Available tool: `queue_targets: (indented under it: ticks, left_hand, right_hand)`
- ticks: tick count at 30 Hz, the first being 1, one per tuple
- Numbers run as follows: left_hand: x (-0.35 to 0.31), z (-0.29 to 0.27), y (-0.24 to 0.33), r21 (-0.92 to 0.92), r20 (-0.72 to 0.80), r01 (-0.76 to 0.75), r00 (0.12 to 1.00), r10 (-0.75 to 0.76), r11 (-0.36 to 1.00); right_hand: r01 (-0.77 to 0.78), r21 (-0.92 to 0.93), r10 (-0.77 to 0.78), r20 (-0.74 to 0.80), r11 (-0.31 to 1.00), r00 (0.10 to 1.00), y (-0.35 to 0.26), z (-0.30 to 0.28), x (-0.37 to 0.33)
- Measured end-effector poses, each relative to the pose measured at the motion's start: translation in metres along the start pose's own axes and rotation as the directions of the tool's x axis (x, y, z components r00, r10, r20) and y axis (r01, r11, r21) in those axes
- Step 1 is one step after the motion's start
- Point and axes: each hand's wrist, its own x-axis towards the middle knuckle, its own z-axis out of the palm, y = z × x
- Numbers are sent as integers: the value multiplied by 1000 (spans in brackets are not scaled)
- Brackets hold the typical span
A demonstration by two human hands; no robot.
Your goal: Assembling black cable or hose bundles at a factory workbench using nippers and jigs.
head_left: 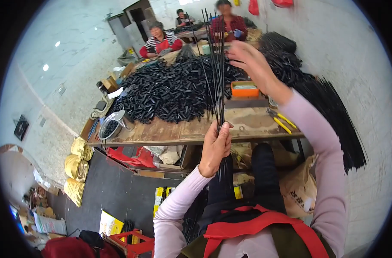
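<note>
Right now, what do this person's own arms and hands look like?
Both arms wear long, pale pinkish-lilac sleeves: the left sleeve ends in a snug cuff, and the right sleeve matches in colour. The left hand is ungloved; the right hand, though blurred, looks ungloved too.

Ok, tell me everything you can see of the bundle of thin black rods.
The bundle of thin black rods is gripped toward its lower end by the left hand, pointing upward in view before the heaped bench. Long and slender, the rods gather at the grip and fan slightly apart above; several have thicker tips. Whether wire or plastic is unclear. The blurred right hand is beside the upper part; contact can't be told.
</note>
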Motion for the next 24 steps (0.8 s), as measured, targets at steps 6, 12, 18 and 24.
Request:
queue_targets:
  ticks: [6, 12, 18, 24]
  left_hand:
    - [-24, 13, -10, -263, 291, 234, 944, -154, 936]
    - [-25, 29, 2, -288, 259, 165, 962, -89, 943]
    - [-17, 40, -11, -250, 152, 107, 986, -70, 962]
    - [-11, 42, -15, -267, 143, 147, 983, -111, 952]
  right_hand:
    - [-363, 133, 265, 467, 922, 843, -8, 4, -10]
    - [-281, -462, 453, 317, 841, 833, -21, -26, -83]
    - [-175, -721, 637, 438, 670, 634, -43, -41, -112]
    - [-470, -173, 496, 171, 866, 851, -48, -109, -121]
